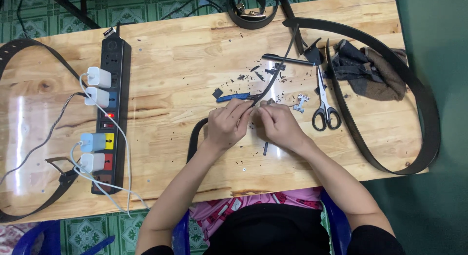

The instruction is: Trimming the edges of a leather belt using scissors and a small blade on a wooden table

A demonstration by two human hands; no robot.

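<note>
Both hands meet at the table's [161,65] centre, the left hand [226,124] and right hand [278,124] each pinched on the black belt's [273,77] end; trimming it seems in hand. Scissors [324,106] lie at three o'clock, scraps [253,74] at twelve; next calls for a steady pinch

No packages, signs or screens are to be seen on the wooden table; the only label-like marks are small coloured rectangular panels set along the long black plastic power strip [111,113] at the left of the table; a blue one is seen by the upper white plugs, a yellow one and a red one lower down beside the two lower white plugs; whether anything is printed on them cannot be told.
</note>
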